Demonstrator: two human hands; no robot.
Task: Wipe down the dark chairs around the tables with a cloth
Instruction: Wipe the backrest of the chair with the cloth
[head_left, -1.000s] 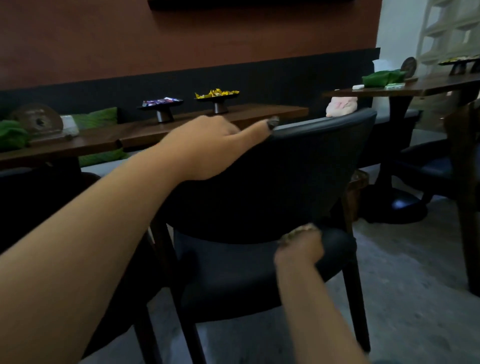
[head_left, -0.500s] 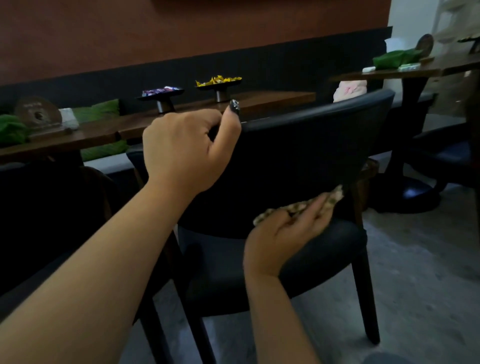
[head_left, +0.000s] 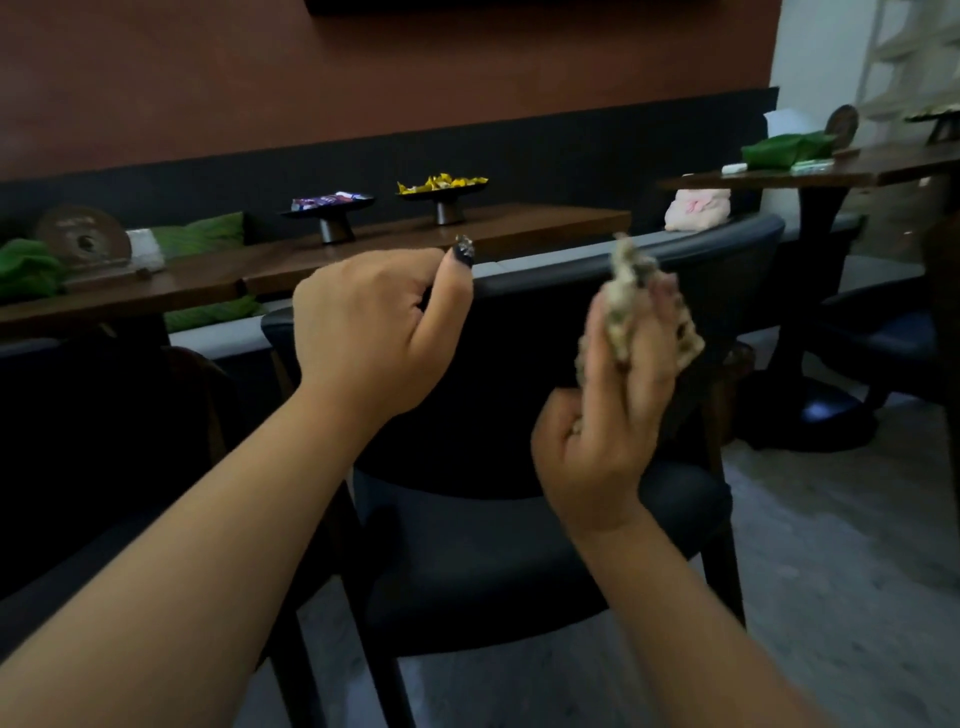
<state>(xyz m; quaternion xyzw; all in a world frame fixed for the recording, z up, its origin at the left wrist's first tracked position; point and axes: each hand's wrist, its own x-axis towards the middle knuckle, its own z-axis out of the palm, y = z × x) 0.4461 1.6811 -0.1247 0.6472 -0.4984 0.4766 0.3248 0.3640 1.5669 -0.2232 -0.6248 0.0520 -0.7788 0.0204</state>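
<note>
A dark chair (head_left: 493, 561) with a curved backrest stands right in front of me, its back turned to the long table. My left hand (head_left: 363, 332) is at the left end of the backrest's top rail, fingers curled over it and thumb raised. My right hand (head_left: 608, 415) grips a crumpled patterned cloth (head_left: 626, 275), held up in front of the backrest with its top reaching the rail. Whether the cloth touches the backrest is unclear.
Behind the chair runs a long wooden table (head_left: 545, 221) with two dark pedestal dishes (head_left: 332, 213) of sweets. A second table (head_left: 841, 174) on a pedestal base (head_left: 826, 410) stands right, another dark chair (head_left: 893, 338) beside it. Grey floor (head_left: 841, 545) lies to the right.
My right hand has risen with the cloth from the seat and lower backrest up to the top rail. My left hand went from lying flat on the rail to curling over it.
</note>
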